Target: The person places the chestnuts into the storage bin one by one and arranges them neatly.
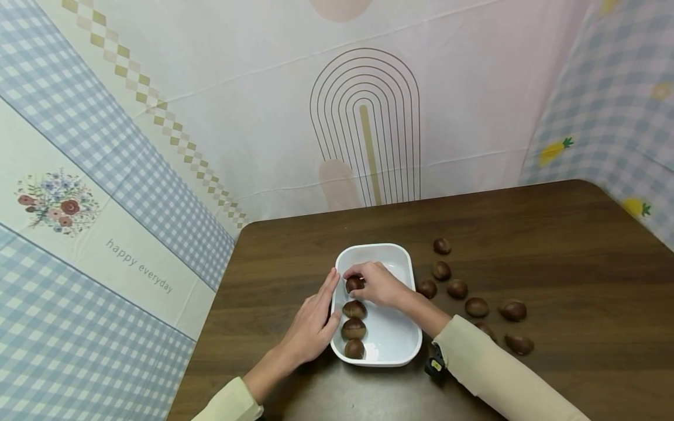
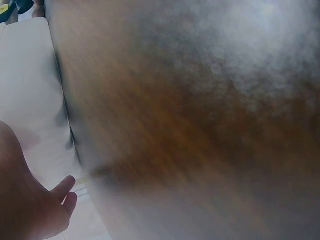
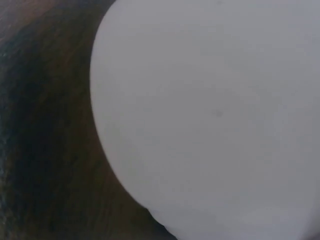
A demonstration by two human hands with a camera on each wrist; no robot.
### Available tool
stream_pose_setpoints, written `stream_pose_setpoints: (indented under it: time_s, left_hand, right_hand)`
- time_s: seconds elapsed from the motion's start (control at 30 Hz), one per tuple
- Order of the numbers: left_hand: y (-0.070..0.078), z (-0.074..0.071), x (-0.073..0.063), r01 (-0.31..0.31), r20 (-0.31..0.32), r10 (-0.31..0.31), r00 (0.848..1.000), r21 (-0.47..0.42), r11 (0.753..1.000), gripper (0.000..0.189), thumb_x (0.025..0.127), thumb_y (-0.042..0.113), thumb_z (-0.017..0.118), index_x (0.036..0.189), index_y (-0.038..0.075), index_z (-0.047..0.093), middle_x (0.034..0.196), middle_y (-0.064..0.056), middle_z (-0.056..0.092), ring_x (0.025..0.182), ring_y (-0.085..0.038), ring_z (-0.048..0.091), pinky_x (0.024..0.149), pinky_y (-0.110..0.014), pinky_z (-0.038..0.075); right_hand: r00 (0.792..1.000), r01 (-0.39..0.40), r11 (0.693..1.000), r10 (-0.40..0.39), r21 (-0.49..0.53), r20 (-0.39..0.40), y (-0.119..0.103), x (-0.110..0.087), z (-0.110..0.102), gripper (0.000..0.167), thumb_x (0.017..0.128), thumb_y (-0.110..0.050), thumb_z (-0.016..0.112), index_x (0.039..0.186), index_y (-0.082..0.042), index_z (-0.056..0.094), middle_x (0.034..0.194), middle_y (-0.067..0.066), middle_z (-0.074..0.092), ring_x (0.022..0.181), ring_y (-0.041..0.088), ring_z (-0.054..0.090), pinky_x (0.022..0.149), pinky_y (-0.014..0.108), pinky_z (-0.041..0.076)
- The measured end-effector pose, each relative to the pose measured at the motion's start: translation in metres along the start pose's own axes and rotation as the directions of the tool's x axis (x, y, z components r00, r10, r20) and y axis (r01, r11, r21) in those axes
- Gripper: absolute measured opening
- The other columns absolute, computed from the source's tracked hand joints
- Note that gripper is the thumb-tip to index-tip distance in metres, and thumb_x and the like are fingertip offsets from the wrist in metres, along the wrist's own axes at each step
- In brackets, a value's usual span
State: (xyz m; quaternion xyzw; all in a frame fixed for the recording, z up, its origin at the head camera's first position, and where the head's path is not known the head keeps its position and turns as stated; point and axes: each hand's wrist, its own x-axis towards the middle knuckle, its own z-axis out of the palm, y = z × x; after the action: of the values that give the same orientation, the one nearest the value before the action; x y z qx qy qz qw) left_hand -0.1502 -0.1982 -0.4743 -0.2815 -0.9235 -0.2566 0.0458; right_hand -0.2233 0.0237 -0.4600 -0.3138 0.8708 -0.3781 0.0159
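A white rectangular dish [image 1: 387,336] stands on the table in the head view. My right hand [image 1: 381,285] reaches into it, pinching a brown chestnut [image 1: 355,285] near the dish's far left corner. Three more chestnuts [image 1: 354,328] lie in a column below that one, along the left wall. My left hand [image 1: 312,326] rests against the dish's left rim, fingers straight and thumb near the rim. Part of the left hand [image 2: 30,200] also shows at the lower left of the left wrist view. A blurred pale surface fills most of the right wrist view.
Several loose chestnuts [image 1: 476,307] are scattered on the dark wooden table [image 1: 595,263] to the right of the dish, some near the right forearm. A small black device [image 1: 435,365] is at the right wrist. Patterned cloth [image 1: 263,117] hangs behind the table.
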Motion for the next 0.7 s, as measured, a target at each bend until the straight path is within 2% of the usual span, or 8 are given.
stream_pose_setpoints:
  time_s: [0.3,0.57,0.7]
  left_hand:
    - [0.0006,0.0007,0.0001,-0.016,-0.025,0.016,1.000,0.005,1.000,0.073,0.103,0.021,0.051,0.170,0.009,0.025,0.177,-0.004,0.019,0.152,-0.025,0.041,0.114,-0.058,0.041]
    - [0.0010,-0.0005,-0.0004,0.002,0.000,-0.002,1.000,-0.003,1.000,0.074,0.103,0.019,0.051,0.171,0.010,0.022,0.178,-0.002,0.016,0.154,-0.024,0.038,0.116,-0.057,0.038]
    - [0.0015,-0.0005,-0.0003,0.003,-0.002,-0.003,1.000,-0.003,1.000,0.074,0.103,0.019,0.051,0.171,0.010,0.022,0.178,-0.002,0.016,0.154,-0.023,0.038,0.116,-0.057,0.038]
  right_hand:
    - [0.999,0.011,1.000,-0.011,-0.004,0.036,-0.0023,-0.0001,0.0032,0.032,0.088,-0.002,0.083,0.120,0.001,0.076,0.116,0.011,0.078,0.112,0.027,0.071,0.099,0.044,0.054]
    - [1.000,0.001,1.000,-0.002,0.027,0.026,-0.0010,-0.0011,0.0045,0.027,0.093,-0.002,0.078,0.120,0.001,0.076,0.115,0.011,0.078,0.108,0.024,0.072,0.097,0.042,0.056]
    - [1.000,-0.016,0.999,0.015,0.051,0.021,-0.0011,-0.0014,0.0036,0.026,0.096,-0.004,0.075,0.122,0.000,0.076,0.118,0.012,0.078,0.112,0.026,0.073,0.099,0.043,0.056]
